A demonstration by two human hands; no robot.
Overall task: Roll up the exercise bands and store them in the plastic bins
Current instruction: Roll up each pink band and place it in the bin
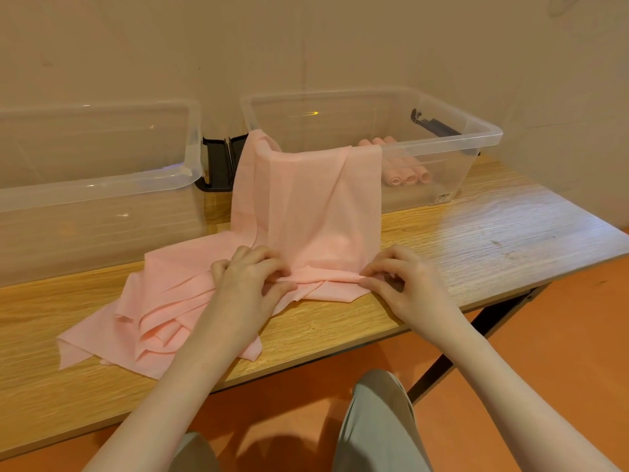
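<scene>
A long pink exercise band (306, 206) hangs from the front rim of the right clear bin (476, 131) down onto the table. Its near end is folded into a narrow roll at the table's front. My left hand (252, 281) pinches the left part of that roll with curled fingers. My right hand (398, 277) pinches its right end the same way. More pink bands (143, 325) lie in a loose heap to the left, under my left forearm. Three rolled pink bands (408, 175) lie inside the right bin.
A second clear bin (102, 189) stands at the back left, with black lid latches (219, 165) between the two bins. The wooden table (493, 233) ends close on the right, above an orange floor. My knees show below the front edge.
</scene>
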